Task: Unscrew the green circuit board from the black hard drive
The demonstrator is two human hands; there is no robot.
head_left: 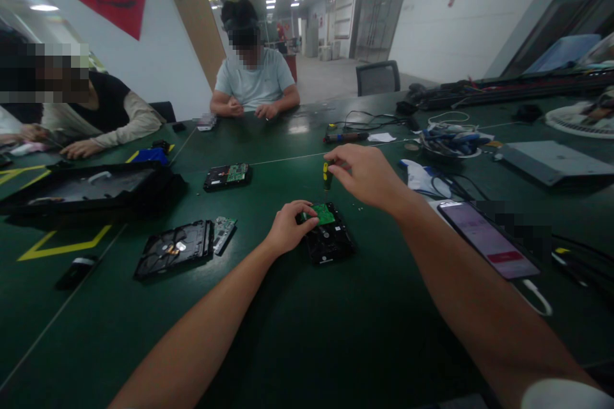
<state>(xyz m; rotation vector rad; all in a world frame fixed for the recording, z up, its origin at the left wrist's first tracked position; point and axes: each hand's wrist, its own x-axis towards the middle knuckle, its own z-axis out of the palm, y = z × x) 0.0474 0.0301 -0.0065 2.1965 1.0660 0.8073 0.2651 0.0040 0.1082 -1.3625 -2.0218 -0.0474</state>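
Observation:
A black hard drive (330, 241) with a green circuit board (325, 213) lies on the green table before me. My left hand (291, 225) rests at the drive's left edge, thumb and fingers closed around its side. Above the drive's far end, my right hand (362, 174) grips a yellow and black screwdriver (327, 174) by its handle, fingers pinched near the top. The screwdriver stands upright, pointing down at the board; whether its tip touches a screw I cannot tell. A few tiny bits, perhaps screws, lie right of the drive.
Left are an opened drive (175, 248), a loose circuit board (224, 233), another drive (227, 176) and a black tray (86, 186). Right are a phone (487, 238), a metal box (559, 161) and a bowl of cables (451, 140). Two people (254, 80) sit across the table.

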